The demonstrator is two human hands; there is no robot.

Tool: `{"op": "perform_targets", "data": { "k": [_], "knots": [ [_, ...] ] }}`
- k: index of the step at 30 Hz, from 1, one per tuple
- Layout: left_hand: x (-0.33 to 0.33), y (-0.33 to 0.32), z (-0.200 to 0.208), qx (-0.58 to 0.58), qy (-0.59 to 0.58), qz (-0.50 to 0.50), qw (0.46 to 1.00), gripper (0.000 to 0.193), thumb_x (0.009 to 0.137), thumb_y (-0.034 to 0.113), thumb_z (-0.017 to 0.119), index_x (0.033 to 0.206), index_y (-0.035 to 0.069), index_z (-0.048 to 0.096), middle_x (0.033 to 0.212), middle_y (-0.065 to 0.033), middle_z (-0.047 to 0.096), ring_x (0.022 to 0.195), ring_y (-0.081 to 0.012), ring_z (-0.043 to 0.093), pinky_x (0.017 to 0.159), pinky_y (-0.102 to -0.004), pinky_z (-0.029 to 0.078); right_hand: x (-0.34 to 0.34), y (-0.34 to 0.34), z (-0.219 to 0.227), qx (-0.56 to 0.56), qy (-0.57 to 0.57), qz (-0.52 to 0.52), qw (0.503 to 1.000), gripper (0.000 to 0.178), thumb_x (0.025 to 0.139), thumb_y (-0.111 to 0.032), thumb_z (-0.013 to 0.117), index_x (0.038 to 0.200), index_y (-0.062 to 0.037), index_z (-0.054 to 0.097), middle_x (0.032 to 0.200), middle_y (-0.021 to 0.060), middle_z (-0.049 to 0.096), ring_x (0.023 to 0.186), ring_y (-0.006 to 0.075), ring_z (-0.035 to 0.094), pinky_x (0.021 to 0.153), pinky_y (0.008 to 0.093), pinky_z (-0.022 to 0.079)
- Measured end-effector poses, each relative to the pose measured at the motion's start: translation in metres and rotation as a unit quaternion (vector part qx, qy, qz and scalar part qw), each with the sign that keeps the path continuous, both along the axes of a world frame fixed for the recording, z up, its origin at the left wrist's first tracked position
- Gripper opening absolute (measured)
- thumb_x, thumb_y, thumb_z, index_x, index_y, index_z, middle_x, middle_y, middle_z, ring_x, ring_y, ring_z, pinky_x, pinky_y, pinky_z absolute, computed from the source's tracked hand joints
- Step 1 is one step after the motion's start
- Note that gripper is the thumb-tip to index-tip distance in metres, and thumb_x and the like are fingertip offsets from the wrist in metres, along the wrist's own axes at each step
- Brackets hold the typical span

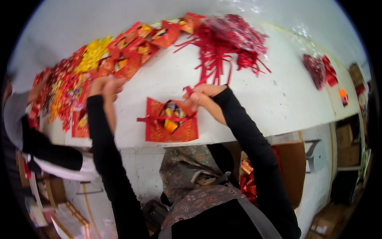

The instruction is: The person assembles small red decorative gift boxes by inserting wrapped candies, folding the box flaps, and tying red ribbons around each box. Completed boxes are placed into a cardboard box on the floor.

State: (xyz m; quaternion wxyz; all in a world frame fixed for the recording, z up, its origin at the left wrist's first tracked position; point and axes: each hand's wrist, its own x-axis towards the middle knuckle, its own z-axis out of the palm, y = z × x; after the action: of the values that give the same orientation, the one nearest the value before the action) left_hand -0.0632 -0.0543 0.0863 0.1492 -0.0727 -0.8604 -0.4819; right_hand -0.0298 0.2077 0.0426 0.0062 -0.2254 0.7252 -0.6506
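The left hand (106, 87) blurs — its hold (if any) unclear

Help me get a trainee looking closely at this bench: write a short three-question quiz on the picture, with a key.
1. Multiple choice: what runs across the opening of the red packet nearest the table's front edge, between the two forearms?
a) a yellow string
b) a red ribbon
c) a strip of clear tape

2. True or false: the bright yellow pile lies to the left of the heap of red ribbons.

3. Short answer: which of the wearer's hands has a red strip pinched at its fingertips?

Key: 1. b; 2. true; 3. the right hand.
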Motion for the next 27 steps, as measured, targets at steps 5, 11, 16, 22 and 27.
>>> {"op": "perform_targets", "data": {
  "k": [5,11,16,22,27],
  "knots": [
    [-0.011,-0.071,-0.115,-0.153,-0.105,-0.015,0.983,0.051,0.088,0.025,0.052,0.131,0.003,0.036,0.125,-0.0153,0.048,0.097,-0.0181,0.053,0.088,-0.0312,0.039,0.001,-0.005,-0.015,0.132,0.088,-0.093,0.983,0.018,0.086,-0.015,0.057,0.089,0.0016,0.063,0.070,0.0065,0.060,0.062,0.0108,0.054,0.058,0.0242,0.043],
    [0.031,-0.036,-0.093,0.079,-0.250,-0.200,0.944,0.040,0.079,0.006,0.062,0.117,0.000,0.050,0.113,-0.0128,0.055,0.089,-0.0101,0.056,0.071,-0.0235,0.047,0.001,0.003,-0.023,0.077,0.156,-0.130,0.976,0.008,0.079,-0.007,0.063,0.084,-0.0007,0.062,0.066,0.0022,0.047,0.059,0.0092,0.043,0.054,0.0235,0.035],
    [0.033,-0.032,-0.066,-0.197,0.078,-0.079,0.974,0.009,0.080,0.009,0.062,0.083,0.001,0.062,0.093,-0.0107,0.062,0.085,-0.0136,0.058,0.076,-0.0277,0.045,-0.001,0.000,-0.026,0.011,0.166,-0.134,0.977,0.006,0.076,-0.003,0.065,0.081,-0.0032,0.061,0.075,0.0009,0.049,0.059,0.0060,0.043,0.054,0.0214,0.035],
    [0.023,0.016,-0.040,0.356,-0.044,-0.183,0.915,0.022,0.091,0.023,0.049,0.087,0.001,0.050,0.064,-0.0033,0.053,0.063,-0.0121,0.053,0.071,-0.0277,0.045,-0.003,-0.013,-0.029,-0.023,0.195,-0.070,0.978,0.012,0.074,-0.003,0.068,0.085,-0.0052,0.065,0.091,0.0044,0.057,0.073,0.0118,0.050,0.065,0.0232,0.041],
    [0.035,0.059,-0.043,0.227,-0.163,-0.233,0.931,0.029,0.090,0.021,0.045,0.109,0.000,0.049,0.073,-0.0006,0.048,0.061,-0.0078,0.044,0.058,-0.0199,0.037,-0.007,-0.038,-0.021,0.034,0.261,-0.081,0.961,0.022,0.070,-0.012,0.072,0.091,-0.0178,0.070,0.124,0.0084,0.046,0.104,0.0209,0.045,0.080,0.0322,0.041]
  ]
}}
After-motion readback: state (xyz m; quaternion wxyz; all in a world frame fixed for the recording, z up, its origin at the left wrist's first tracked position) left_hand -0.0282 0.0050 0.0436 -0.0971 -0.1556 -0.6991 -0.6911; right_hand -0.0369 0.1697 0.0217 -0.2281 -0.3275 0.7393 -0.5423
